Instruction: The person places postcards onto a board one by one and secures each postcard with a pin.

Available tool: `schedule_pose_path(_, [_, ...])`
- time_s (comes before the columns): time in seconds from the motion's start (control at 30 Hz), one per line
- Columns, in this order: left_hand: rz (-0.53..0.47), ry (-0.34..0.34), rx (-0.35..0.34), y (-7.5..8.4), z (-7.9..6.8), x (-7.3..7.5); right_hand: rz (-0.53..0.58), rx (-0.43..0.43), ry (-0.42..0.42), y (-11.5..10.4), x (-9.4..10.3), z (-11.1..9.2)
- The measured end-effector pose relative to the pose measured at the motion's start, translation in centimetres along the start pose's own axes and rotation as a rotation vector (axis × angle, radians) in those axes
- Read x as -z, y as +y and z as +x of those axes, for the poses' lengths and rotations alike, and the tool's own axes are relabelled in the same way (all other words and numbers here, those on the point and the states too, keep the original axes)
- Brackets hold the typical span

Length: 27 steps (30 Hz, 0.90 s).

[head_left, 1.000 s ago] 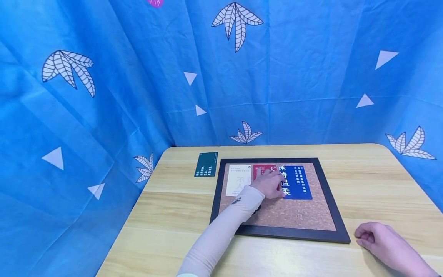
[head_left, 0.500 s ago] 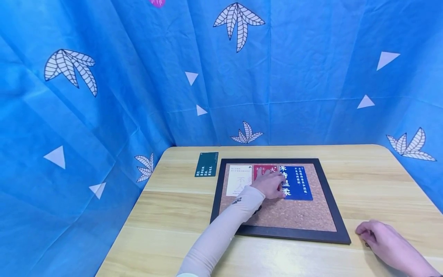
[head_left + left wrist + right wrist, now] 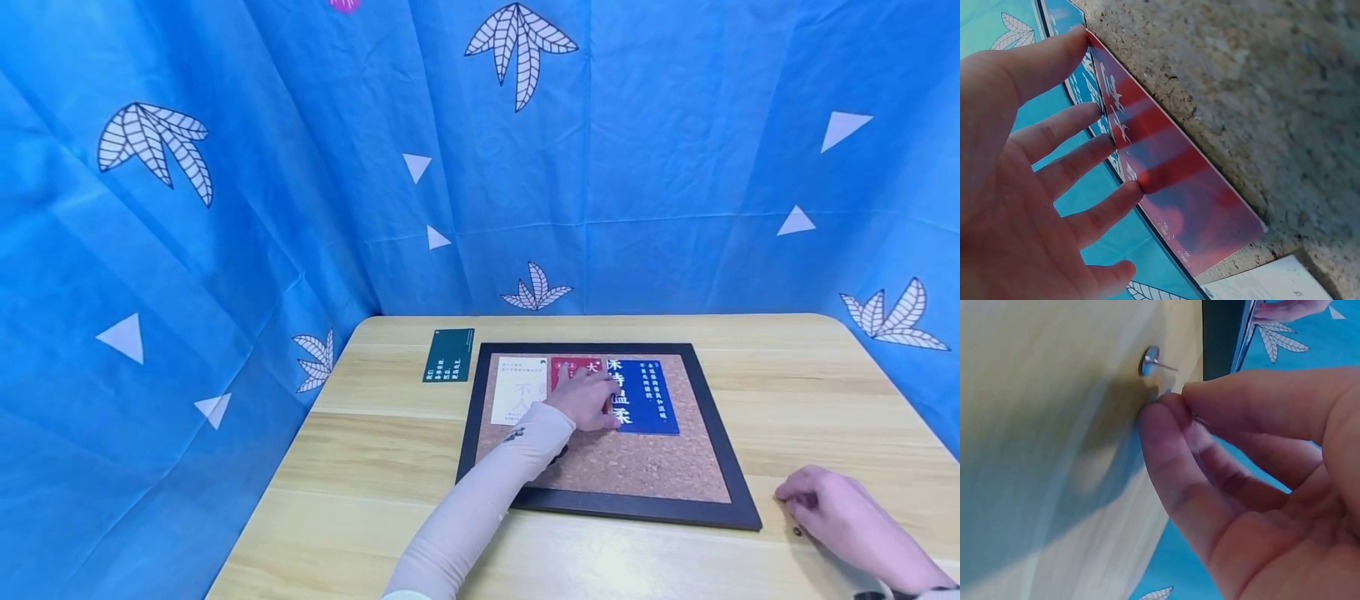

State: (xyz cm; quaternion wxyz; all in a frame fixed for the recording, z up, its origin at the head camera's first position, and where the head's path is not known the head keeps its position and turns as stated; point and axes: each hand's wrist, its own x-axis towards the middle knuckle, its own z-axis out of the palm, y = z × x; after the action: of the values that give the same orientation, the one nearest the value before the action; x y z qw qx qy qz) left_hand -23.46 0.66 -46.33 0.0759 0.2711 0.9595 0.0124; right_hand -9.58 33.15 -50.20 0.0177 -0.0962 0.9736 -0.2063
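Red card (image 3: 1169, 178) smooth, glossy, reflective. Thumbtack (image 3: 1149, 360) shiny metal. Corkboard (image 3: 652, 467) rough, grainy; its frame (image 3: 637, 507) matt. Bench (image 3: 360, 458) smooth wood grain. Curtain (image 3: 667, 150) creased cloth, slight sheen.

A pale, wood-grained table (image 3: 352, 475) bears a black-framed corkboard (image 3: 660, 471), lying flat beneath the fingers of a person's left hand (image 3: 588, 400), one corner just left of the right hand's (image 3: 836, 512) fingertips. A green card (image 3: 447, 356) with white lettering lies beyond and left of the left fingers; a metal thumbtack (image 3: 1149, 360) sits just beside the right fingertips.
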Motion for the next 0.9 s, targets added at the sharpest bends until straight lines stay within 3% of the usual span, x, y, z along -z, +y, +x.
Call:
schedule_pose_path(0.2, [0.003, 0.003, -0.002, 0.0, -0.1, 0.0, 0.032, -0.056, -0.066, 0.3, 0.4, 0.7])
schedule_pose_path(0.53, [-0.004, 0.004, -0.005, 0.0, -0.2, -0.1, 0.043, -0.109, -0.092, -0.6, 1.1, 1.7])
schedule_pose_path(0.7, [-0.015, 0.012, -0.001, -0.1, -0.2, -0.2, 0.061, -0.107, -0.11, -0.8, 1.5, 2.3])
schedule_pose_path(0.9, [-0.007, 0.017, -0.005, -0.1, -0.2, -0.2, 0.092, -0.071, -0.07, -0.9, 1.6, 2.7])
